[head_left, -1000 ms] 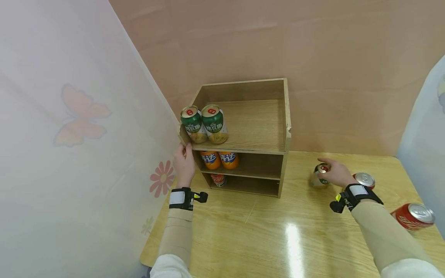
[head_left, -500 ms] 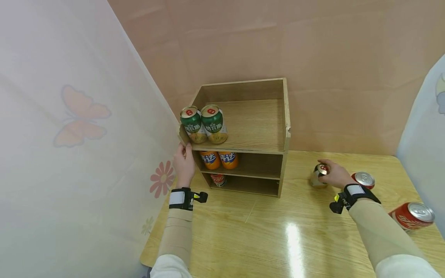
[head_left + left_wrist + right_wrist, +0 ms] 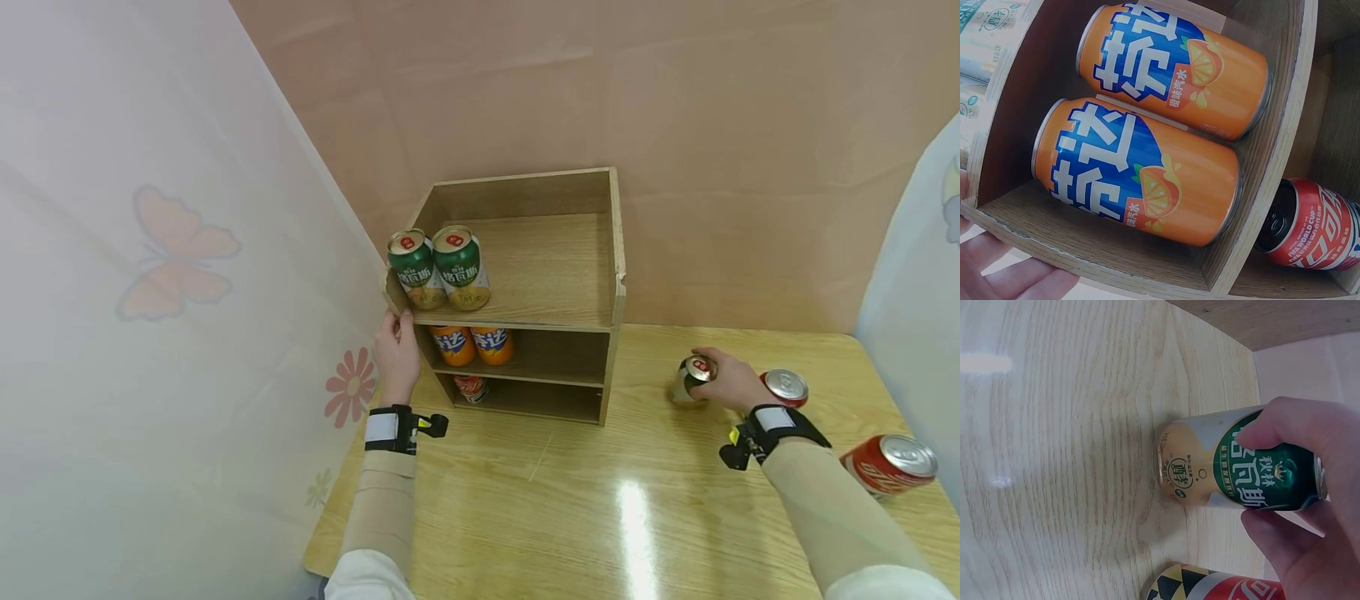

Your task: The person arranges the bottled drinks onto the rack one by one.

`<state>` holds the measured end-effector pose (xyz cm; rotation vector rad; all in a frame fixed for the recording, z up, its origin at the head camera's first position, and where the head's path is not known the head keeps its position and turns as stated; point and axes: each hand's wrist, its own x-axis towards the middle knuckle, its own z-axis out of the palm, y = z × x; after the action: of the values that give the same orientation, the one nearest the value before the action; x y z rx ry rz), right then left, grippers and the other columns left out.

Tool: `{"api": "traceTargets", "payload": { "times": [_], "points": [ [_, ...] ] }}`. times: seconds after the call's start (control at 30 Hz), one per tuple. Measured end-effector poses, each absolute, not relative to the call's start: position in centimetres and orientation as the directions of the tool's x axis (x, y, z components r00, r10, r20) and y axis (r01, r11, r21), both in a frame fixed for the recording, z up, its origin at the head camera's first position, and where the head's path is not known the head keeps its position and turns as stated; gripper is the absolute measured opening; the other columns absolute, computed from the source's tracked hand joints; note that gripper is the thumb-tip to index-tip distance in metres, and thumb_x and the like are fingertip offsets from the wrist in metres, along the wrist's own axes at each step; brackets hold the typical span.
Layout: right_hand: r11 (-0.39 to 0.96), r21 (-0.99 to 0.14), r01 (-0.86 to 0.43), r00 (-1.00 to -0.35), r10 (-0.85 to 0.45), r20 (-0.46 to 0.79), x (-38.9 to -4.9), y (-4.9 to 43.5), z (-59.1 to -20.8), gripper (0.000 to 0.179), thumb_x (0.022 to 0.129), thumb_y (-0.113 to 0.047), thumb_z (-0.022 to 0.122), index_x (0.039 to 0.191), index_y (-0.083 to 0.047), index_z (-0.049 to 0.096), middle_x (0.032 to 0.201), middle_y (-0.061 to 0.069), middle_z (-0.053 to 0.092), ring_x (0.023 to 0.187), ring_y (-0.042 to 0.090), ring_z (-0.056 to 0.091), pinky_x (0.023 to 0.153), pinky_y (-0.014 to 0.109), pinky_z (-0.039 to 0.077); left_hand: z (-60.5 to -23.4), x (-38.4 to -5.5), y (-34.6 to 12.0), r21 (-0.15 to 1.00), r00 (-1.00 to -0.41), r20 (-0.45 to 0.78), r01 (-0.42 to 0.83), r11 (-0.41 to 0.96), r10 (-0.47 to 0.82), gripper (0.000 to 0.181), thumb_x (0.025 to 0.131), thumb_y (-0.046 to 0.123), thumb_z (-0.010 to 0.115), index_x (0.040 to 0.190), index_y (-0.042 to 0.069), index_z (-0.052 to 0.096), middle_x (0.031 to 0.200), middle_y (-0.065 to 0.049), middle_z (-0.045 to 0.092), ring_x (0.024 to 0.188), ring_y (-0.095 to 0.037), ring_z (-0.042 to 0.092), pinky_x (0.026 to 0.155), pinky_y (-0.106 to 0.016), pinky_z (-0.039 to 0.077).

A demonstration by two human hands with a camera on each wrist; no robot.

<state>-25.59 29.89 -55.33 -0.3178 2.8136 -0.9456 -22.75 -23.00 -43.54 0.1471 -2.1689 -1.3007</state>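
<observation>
My right hand (image 3: 731, 385) curls its thumb and fingers round the upper part of a green-and-gold kvass can (image 3: 1204, 464), which stands upright on the table to the right of a wooden shelf (image 3: 551, 271). At the shelf's left side my left hand (image 3: 397, 360) grips the front edge of the side panel. In the left wrist view its fingers (image 3: 1029, 275) lie along the outside of that panel. Two more green cans (image 3: 461, 271) stand at the left of the top level. Below them are two orange soda cans (image 3: 1141, 172), and a red cola can (image 3: 1316, 224) is on the bottom level.
One red can (image 3: 785, 388) stands just behind the right wrist, partly covered by it. Another red can (image 3: 888, 467) is nearer, beside the right forearm. A pale wall (image 3: 247, 417) runs close along the left side, and a brown backdrop (image 3: 750, 167) rises behind the shelf.
The right hand shifts very slightly rightward and closes more snugly round the can, which stays in nearly the same spot. The left hand keeps its place on the shelf.
</observation>
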Motion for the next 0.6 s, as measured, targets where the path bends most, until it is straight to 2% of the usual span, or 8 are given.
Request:
{"api": "traceTargets", "payload": {
  "times": [0.07, 0.17, 0.6],
  "points": [
    [0.774, -0.615, -0.147, -0.968, -0.242, -0.073, -25.5, 29.9, -55.5, 0.086, 0.074, -0.019, 0.085, 0.142, 0.011, 0.041, 0.122, 0.043, 0.055, 0.105, 0.058, 0.058, 0.083, 0.063, 0.048, -43.5, -22.8, -23.0, 0.832, -0.816, 0.434, 0.2, 0.517, -0.383, 0.031, 0.108, 0.029, 0.048, 0.111, 0.005, 0.066, 0.105, -0.015, 0.069, 0.115, -0.03, 0.064, 0.09, -0.049, 0.052],
    [0.775, -0.618, -0.131, -0.972, -0.224, -0.076, -25.2, 29.9, -55.6, 0.086, 0.076, -0.021, 0.084, 0.143, 0.01, 0.041, 0.123, 0.043, 0.055, 0.107, 0.058, 0.057, 0.084, 0.064, 0.048, -43.5, -22.7, -23.0, 0.835, -0.82, 0.427, 0.195, 0.515, -0.382, 0.033, 0.108, 0.03, 0.048, 0.119, 0.005, 0.067, 0.122, -0.015, 0.069, 0.119, -0.031, 0.062, 0.096, -0.051, 0.05],
    [0.799, -0.585, -0.136, -0.987, -0.161, 0.009, -24.2, 30.2, -56.5, 0.082, 0.077, -0.028, 0.087, 0.138, 0.01, 0.047, 0.119, 0.04, 0.058, 0.101, 0.056, 0.059, 0.078, 0.062, 0.049, -43.5, -22.7, -23.0, 0.831, -0.813, 0.437, 0.201, 0.519, -0.385, 0.032, 0.108, 0.03, 0.049, 0.113, 0.005, 0.068, 0.116, -0.015, 0.07, 0.117, -0.03, 0.063, 0.095, -0.051, 0.051]
  ]
}}
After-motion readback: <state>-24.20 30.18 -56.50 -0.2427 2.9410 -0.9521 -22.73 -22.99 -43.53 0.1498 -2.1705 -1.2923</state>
